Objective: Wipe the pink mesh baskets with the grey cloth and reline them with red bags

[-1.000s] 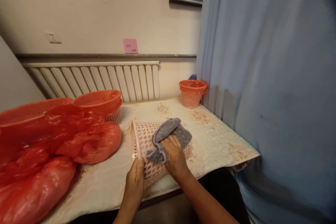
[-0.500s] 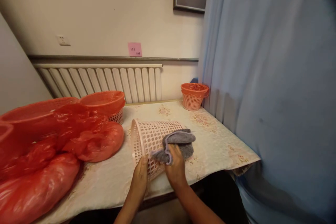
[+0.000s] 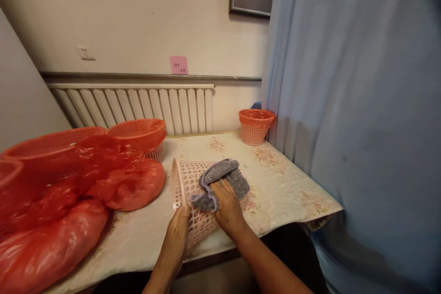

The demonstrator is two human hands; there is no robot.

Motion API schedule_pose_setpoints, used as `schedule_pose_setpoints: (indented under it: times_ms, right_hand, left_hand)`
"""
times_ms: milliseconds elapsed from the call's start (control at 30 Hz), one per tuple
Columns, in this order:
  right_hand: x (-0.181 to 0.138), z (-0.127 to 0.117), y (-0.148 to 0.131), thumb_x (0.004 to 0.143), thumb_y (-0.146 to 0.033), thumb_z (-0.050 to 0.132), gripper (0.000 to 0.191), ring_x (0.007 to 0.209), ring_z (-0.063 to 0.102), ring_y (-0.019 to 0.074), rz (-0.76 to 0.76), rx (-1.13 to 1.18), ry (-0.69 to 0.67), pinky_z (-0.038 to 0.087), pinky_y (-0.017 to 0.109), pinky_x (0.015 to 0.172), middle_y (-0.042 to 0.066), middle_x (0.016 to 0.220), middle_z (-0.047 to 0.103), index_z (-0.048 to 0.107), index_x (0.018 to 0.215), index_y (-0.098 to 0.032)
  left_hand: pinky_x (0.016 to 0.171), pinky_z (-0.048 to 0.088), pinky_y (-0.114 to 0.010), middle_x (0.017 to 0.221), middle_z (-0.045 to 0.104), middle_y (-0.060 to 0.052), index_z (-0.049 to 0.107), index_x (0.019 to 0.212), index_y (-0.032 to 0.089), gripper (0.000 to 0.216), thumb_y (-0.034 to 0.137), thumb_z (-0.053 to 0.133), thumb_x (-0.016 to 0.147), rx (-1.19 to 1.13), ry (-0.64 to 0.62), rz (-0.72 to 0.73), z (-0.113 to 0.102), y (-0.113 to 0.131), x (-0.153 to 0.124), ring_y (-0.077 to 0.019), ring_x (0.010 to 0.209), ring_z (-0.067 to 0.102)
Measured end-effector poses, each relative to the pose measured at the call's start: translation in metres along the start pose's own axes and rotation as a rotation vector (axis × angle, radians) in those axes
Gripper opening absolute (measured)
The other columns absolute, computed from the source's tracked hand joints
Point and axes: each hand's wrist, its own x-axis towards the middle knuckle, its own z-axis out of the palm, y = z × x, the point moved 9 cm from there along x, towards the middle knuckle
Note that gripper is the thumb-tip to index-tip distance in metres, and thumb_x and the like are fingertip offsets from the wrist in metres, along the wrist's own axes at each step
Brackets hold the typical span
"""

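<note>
A pale pink lattice basket (image 3: 188, 183) lies on its side near the table's front edge, its mouth facing left. My left hand (image 3: 177, 234) is pressed against the basket's near side by the rim, fingers closed on it. My right hand (image 3: 225, 206) presses a grey cloth (image 3: 220, 179) onto the top of the basket's wall, fingers gripping the cloth. The cloth drapes over the basket's upper side.
Red plastic bags (image 3: 69, 193) lie heaped at the left, some lining baskets (image 3: 139, 133). A small orange basket (image 3: 255, 125) stands at the back right by a blue curtain (image 3: 351, 101). A radiator (image 3: 138, 105) runs behind the floral tablecloth (image 3: 285, 179).
My right hand has slid the grey cloth back up over the basket after dragging it down its near side. The left hand keeps holding the basket.
</note>
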Motion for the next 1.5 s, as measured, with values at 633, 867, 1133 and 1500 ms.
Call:
schedule_pose_setpoints:
  times_ms: [633, 867, 1133, 1500]
  right_hand:
    - [-0.049, -0.020, 0.082, 0.080, -0.020, 0.047, 0.037, 0.108, 0.057, 0.0270, 0.485, 0.073, 0.372, 0.043, 0.042, 0.096, 0.010, 0.111, 0.065, 0.063, 0.114, -0.016]
    - [-0.027, 0.009, -0.058, 0.081, -0.019, 0.044, 0.039, 0.110, 0.054, 0.0258, -0.030, 0.173, 0.002, 0.037, 0.046, 0.103, 0.010, 0.113, 0.063, 0.056, 0.118, -0.018]
    - [-0.017, 0.014, -0.036, 0.085, -0.017, 0.044, 0.045, 0.123, 0.047, 0.0260, -0.107, 0.018, -0.012, 0.031, 0.049, 0.109, 0.013, 0.124, 0.059, 0.051, 0.129, -0.015]
    - [-0.060, -0.014, 0.108, 0.083, -0.022, 0.044, 0.039, 0.111, 0.057, 0.0285, 0.470, -0.048, 0.258, 0.046, 0.044, 0.094, 0.013, 0.116, 0.064, 0.060, 0.118, -0.014]
  left_hand:
    - [0.114, 0.028, -0.046, 0.125, 0.065, -0.013, 0.063, 0.117, 0.014, 0.056, 0.057, 0.042, 0.088, 0.002, -0.251, -0.023, 0.012, -0.052, -0.027, -0.0295, 0.125, 0.051]
    - [0.100, 0.047, -0.045, 0.103, 0.074, -0.010, 0.073, 0.099, 0.018, 0.050, 0.059, 0.060, 0.073, -0.138, -0.073, -0.032, -0.004, -0.028, -0.019, -0.0333, 0.108, 0.062]
    - [0.093, 0.050, -0.041, 0.098, 0.074, -0.010, 0.069, 0.099, 0.013, 0.051, 0.057, 0.052, 0.081, -0.165, -0.014, -0.060, -0.014, -0.022, -0.017, -0.0302, 0.101, 0.065]
    - [0.107, 0.037, -0.041, 0.121, 0.066, -0.013, 0.063, 0.117, 0.013, 0.059, 0.060, 0.042, 0.088, -0.034, -0.229, -0.007, 0.004, -0.046, -0.037, -0.0297, 0.117, 0.056]
